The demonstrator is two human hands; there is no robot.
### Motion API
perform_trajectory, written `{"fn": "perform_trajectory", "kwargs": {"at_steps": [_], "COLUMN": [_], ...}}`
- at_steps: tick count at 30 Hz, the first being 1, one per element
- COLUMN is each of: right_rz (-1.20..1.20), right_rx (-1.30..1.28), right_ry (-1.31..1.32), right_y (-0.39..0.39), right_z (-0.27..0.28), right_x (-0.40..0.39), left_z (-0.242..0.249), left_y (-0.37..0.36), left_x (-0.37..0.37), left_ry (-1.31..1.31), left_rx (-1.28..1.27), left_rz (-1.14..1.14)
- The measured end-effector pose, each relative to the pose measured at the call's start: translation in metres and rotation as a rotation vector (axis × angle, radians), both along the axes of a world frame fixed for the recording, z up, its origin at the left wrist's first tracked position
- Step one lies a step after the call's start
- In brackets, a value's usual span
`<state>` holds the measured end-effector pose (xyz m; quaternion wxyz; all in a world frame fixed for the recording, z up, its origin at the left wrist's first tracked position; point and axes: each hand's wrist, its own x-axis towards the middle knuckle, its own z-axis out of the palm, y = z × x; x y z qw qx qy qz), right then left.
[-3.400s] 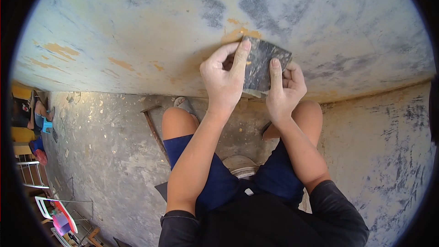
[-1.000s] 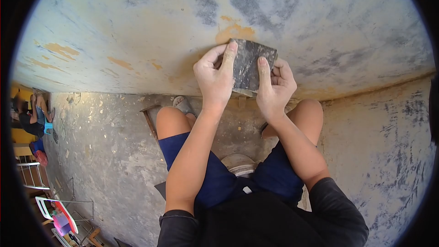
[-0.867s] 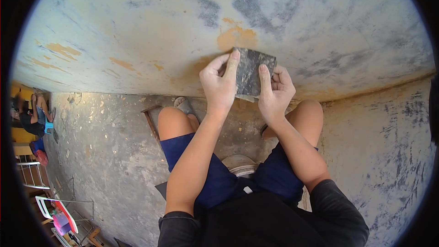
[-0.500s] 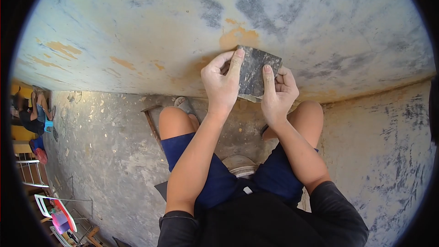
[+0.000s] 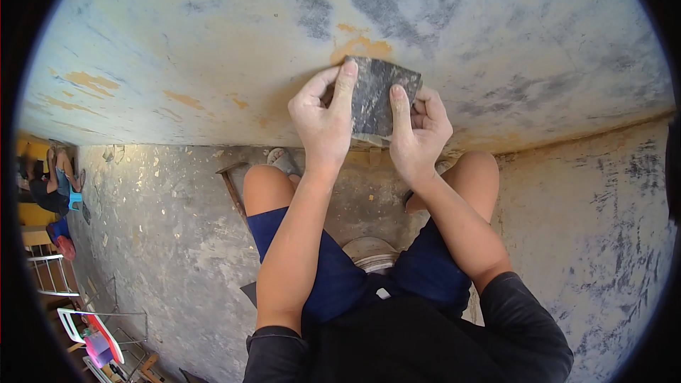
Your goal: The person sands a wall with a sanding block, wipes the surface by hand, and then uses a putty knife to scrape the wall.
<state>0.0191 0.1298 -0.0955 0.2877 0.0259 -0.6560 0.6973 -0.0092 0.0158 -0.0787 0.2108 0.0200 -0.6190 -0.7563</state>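
A dark, square, dust-covered sheet of sandpaper (image 5: 372, 99) is between my two hands, close against the stained wall (image 5: 248, 42). My left hand (image 5: 323, 120) grips its left edge, thumb on the near face and fingers curled behind. At the right edge, my right hand (image 5: 422, 135) pinches it the same way, the thumb lying flat on the dark face. Pale dust coats both hands. A lighter layer shows along the sheet's lower edge; its far face is hidden. Just above it is an orange bare patch (image 5: 362, 47) on the wall.
A hammer-like tool (image 5: 231, 188) with a wooden handle lies by my left knee. Below me is a round pale bucket (image 5: 370, 250). At far left, another person (image 5: 50, 184) sits on a blue stool (image 5: 74, 201), above a white-and-red chair (image 5: 106, 340).
Both hands have moved left and slightly up in view with the sandpaper, still gripping its two edges. The wall patches have also shifted a little left and up in view.
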Motion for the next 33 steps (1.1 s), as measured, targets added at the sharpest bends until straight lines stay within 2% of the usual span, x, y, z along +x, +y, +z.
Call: {"fn": "perform_trajectory", "kwargs": {"at_steps": [4,8,11,16,21,23,33], "right_rz": [-0.023,-0.031,-0.061,-0.048,-0.073,-0.031,-0.018], "right_rx": [-0.016,-0.003,-0.088,-0.049,-0.069,-0.003,-0.064], "right_ry": [-0.018,0.023,0.035,0.025,0.058,0.044,0.093], "right_y": [0.003,0.006,0.001,0.01,0.006,0.011,0.008], "right_z": [0.005,0.009,0.006,0.005,0.009,0.012,0.009], "right_x": [0.001,0.0,0.001,0.001,0.003,0.005,-0.001], "left_z": [0.003,0.01,0.016,0.023,0.02,0.018,0.017], "left_y": [0.0,0.005,0.004,0.007,0.006,0.006,0.007], "left_x": [-0.004,-0.004,-0.002,-0.001,-0.002,0.0,-0.001], "left_ry": [-0.01,0.055,-0.017,0.033,0.011,0.021,0.038], "left_rx": [-0.07,-0.025,-0.039,-0.027,0.02,0.03,0.007], "left_rz": [-0.042,-0.046,-0.059,-0.067,-0.089,-0.103,-0.08]}}
